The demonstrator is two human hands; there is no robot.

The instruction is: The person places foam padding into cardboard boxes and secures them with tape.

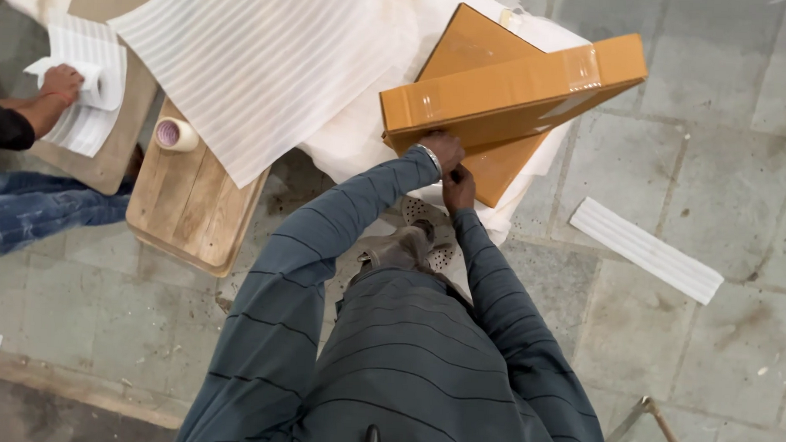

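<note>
Flat taped cardboard box [511, 90], frame centre-top: stiff, smooth-taped, likely light. Left hand [442, 150] clamped on near corner; right hand [458, 188] closed beneath. Best held by edges.

Tan box [511, 94], glossy clear tape bands; white ribbed foam sheet [251, 59]; pale wood board [189, 201]; grey-blue sleeves [322, 245] with thin dark stripes; grey stone floor [726, 154]; blue jeans [27, 213].

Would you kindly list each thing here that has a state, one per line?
Cardboard box: taped shut, tilted, held at its near corner.
Left hand: gripping the box corner.
Right hand: closed just below that corner.
Tape roll: lying on the wooden board.
Foam sheet: spread flat.
Foam strip: flat on the floor.
</note>
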